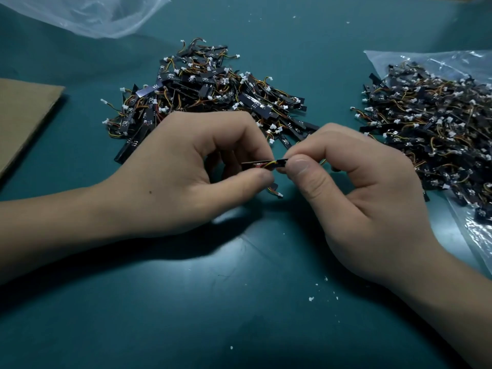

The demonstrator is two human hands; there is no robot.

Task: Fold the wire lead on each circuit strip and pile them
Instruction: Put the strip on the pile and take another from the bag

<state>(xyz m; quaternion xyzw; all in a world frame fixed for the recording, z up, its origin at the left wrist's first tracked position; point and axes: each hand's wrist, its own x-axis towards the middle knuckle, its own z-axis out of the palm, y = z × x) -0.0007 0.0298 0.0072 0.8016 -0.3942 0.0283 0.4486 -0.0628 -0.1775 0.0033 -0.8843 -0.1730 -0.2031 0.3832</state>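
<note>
Head view: two hands hold one circuit strip (262, 163) sideways, low over the green table (213, 302).
Little white crumbs (311, 298) lie on the table close to the person. Past them, the strip's long side runs left to right, nearly flat, with one end at each hand. It is thin and black, and a red and yellow wire lead (269, 163) lies along it. The left hand (186, 171) pinches the left end between thumb and curled fingers. The right hand (359, 193) pinches the right end the same way, with its thumb on top. Just behind the hands sits a loose pile (207, 94) of strips with white plugs. On the right, more strips (431, 129) lie on a clear plastic bag (476, 235). A brown cardboard sheet (24, 113) is at the left edge. Farthest away is another clear bag (87, 14).
</note>
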